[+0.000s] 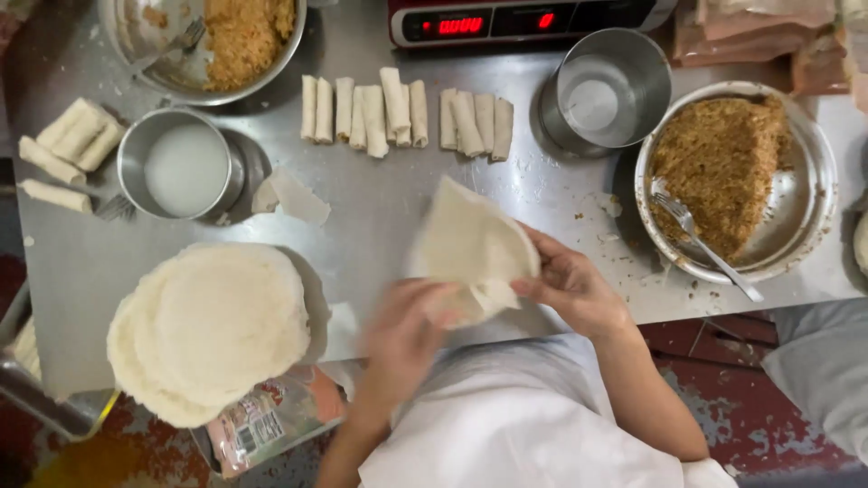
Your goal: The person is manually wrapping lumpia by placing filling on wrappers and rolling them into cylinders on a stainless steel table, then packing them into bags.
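Both my hands hold one thin pale wrapper sheet (470, 244) above the near edge of the steel table (380, 212). My left hand (402, 339) is blurred and grips the sheet's lower edge. My right hand (570, 285) pinches its right side. The sheet is bent and partly lifted off the table. A round stack of the same wrappers (212, 330) lies to the left, overhanging the table's front edge. A row of rolled spring rolls (402, 113) lies at the back.
A metal bowl of brown filling with a fork (737, 181) sits right. A steel pot (610, 90) is behind it, a cup of white liquid (185, 167) left, another filling bowl (212, 41) back left, more rolls (68, 145) far left, a scale (515, 18) behind.
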